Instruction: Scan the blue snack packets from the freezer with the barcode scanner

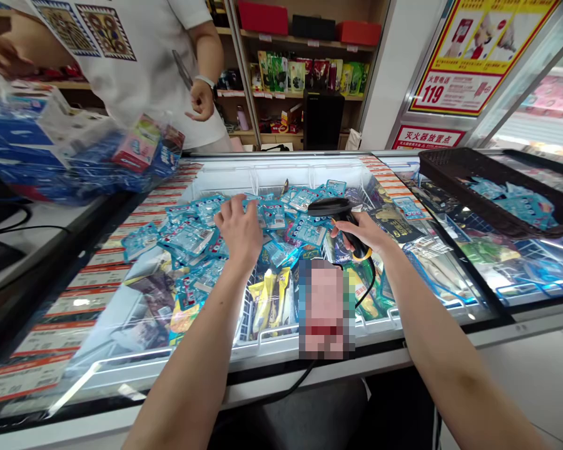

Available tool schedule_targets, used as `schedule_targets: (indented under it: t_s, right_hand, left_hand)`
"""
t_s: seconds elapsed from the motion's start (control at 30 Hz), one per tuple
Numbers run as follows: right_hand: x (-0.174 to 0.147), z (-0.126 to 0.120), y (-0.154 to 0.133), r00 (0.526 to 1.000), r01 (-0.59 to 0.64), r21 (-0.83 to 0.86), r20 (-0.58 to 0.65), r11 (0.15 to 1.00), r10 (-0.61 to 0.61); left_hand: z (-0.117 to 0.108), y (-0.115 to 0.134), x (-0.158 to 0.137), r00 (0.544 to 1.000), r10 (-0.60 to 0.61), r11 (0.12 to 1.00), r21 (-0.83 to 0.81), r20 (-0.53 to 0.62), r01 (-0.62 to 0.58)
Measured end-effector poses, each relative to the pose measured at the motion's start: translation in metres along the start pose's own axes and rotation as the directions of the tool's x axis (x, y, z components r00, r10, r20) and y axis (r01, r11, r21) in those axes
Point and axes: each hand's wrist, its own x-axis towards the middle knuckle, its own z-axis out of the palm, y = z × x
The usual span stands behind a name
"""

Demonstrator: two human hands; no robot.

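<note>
Blue plastic packets [187,234] lie in a loose, overlapping pile on the glass top of a chest freezer. Over this pile is my left hand [240,234], palm down with its fingers apart; its fingertips reach the packets, and I cannot tell whether it presses on one. My right hand [363,232] is wrapped round the handle of a black barcode scanner [331,207] with yellow trim. The scanner's head points left above the packets, and its cord hangs down toward the freezer's front edge. A blurred-out rectangle hides what lies between my forearms.
A dark brown basket [507,215] with more blue packets stands at the right. Orange-and-white price labels [42,344] line the left glass. Wrapped boxes [51,137] sit at the left, beside a person in a white shirt [141,69] across the freezer. Shelves [309,47] stand behind.
</note>
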Motion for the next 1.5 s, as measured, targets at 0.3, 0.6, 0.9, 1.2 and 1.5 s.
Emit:
schedule_targets:
  t_s: [0.3,0.6,0.9,1.2,1.5]
  right_hand:
    - [0.002,-0.002,0.004,1.000,-0.013,-0.005,0.006,1.000,0.013]
    - [0.001,-0.002,0.002,1.000,-0.018,-0.027,-0.002,0.999,0.018]
    - [-0.002,-0.002,-0.003,1.000,0.000,-0.025,0.007,1.000,0.000]
    - [-0.001,-0.004,0.001,1.000,0.019,-0.003,0.006,1.000,-0.019]
    - [-0.001,-0.005,0.001,1.000,-0.003,-0.013,-0.027,1.000,0.002]
  left_hand:
    - [0.025,0.034,-0.017,0.954,0.225,0.968,-0.156,0.199,-0.196]
    - [0.028,0.033,-0.013,0.942,0.154,0.981,-0.163,0.299,-0.109]
    - [0.020,0.019,0.003,0.923,-0.107,0.875,-0.405,0.371,0.264]
    - [0.018,0.012,0.008,0.942,-0.150,0.898,-0.358,0.299,0.257]
    - [0.023,-0.013,0.018,0.921,-0.220,0.865,-0.372,0.320,0.336]
